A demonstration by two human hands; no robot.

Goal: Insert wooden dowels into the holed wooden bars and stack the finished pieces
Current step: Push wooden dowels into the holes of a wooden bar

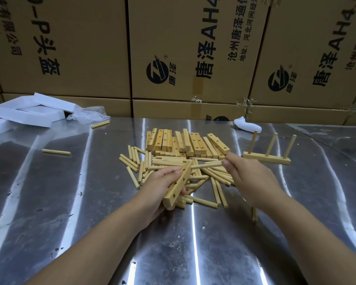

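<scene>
My left hand (162, 186) grips a holed wooden bar (178, 185), tilted on edge above the table. My right hand (247, 177) pinches a dowel (206, 166) by its right end; its left tip sits at the bar's upper hole. Under both hands lies a loose pile of dowels (144, 163). Behind that is a heap of holed bars (185, 142). To the right stands a finished piece (267, 159), a bar with three dowels upright in it.
The metal table (90, 202) carries stray dowels at the left (56, 152), at the back left (100, 124) and at the right front (254, 214). White foam pieces (29, 112) and a plastic bag (88, 115) lie back left. Cardboard boxes (185, 48) wall off the back.
</scene>
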